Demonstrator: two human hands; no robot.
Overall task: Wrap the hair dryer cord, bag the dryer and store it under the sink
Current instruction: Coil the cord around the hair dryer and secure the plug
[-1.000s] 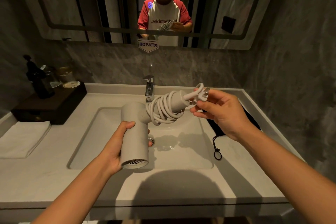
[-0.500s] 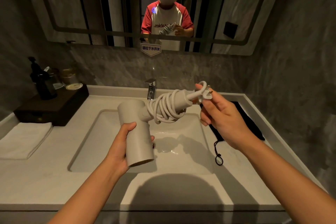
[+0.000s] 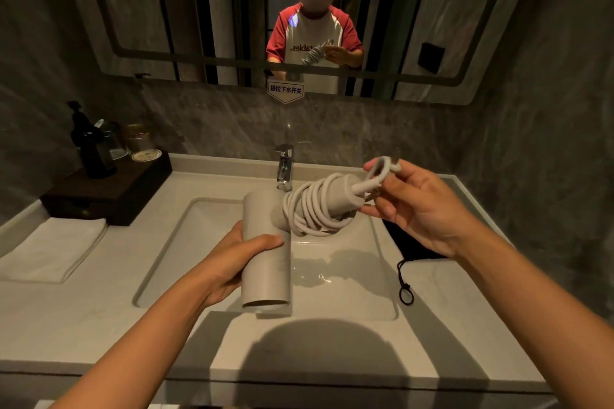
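folded white towel, dark tray, pump bottle, faucet

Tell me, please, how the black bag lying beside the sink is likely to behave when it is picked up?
The black bag lies flat and creased on the counter, so it will probably go limp and sag. Its drawstring trails loose and would likely dangle. It looks like thin cloth, so probably light and not fragile.

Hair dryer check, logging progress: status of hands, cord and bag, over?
Left hand gripping hair dryer barrel over the sink. Right hand pinching the cord end, coils around the handle. Black bag flat on counter, unused. Nothing in the way.
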